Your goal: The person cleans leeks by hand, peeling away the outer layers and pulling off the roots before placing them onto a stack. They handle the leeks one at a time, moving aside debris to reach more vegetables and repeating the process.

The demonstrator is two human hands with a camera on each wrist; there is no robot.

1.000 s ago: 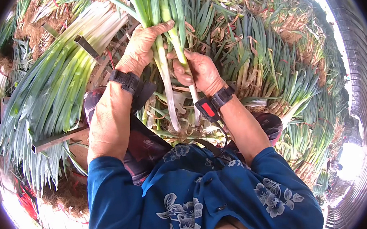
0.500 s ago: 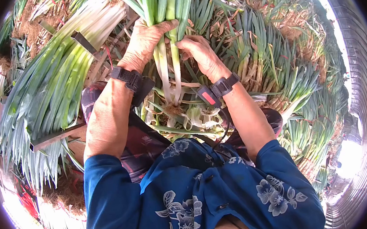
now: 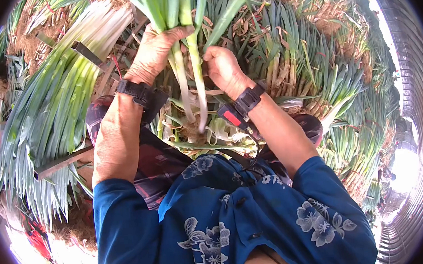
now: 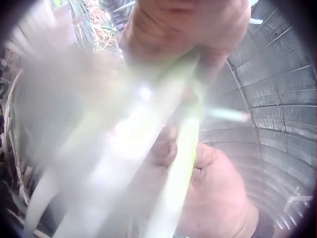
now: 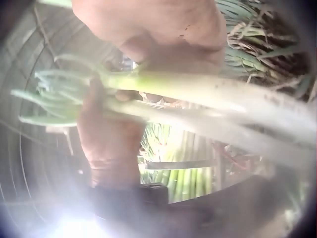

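Note:
In the head view my left hand [image 3: 158, 49] grips a few leeks [image 3: 181, 80] around their green part, thumb across the front. Their white stems hang down toward my lap, roots lowest. Just right of them my right hand [image 3: 224, 69] has curled fingers and pinches a long green leaf [image 3: 229, 16], which slants up and right, away from the stalks. In the left wrist view the right hand [image 4: 213, 188] shows behind a pale stem [image 4: 173, 188], with much blur. The right wrist view has the left hand [image 5: 111, 134] around the stalks beyond the right hand.
A large pile of leeks [image 3: 50, 105] lies on a metal frame [image 3: 65, 162] at left. Bundled leeks [image 3: 284, 52] cover the ground at right. Peeled scraps [image 3: 221, 131] lie between my knees. A ribbed sheet wall [image 3: 415, 66] curves along the far right.
My right hand moved from lower on one stem up to the leaf bases, and now draws a leaf off to the right. The left hand keeps its grip, shifted slightly left.

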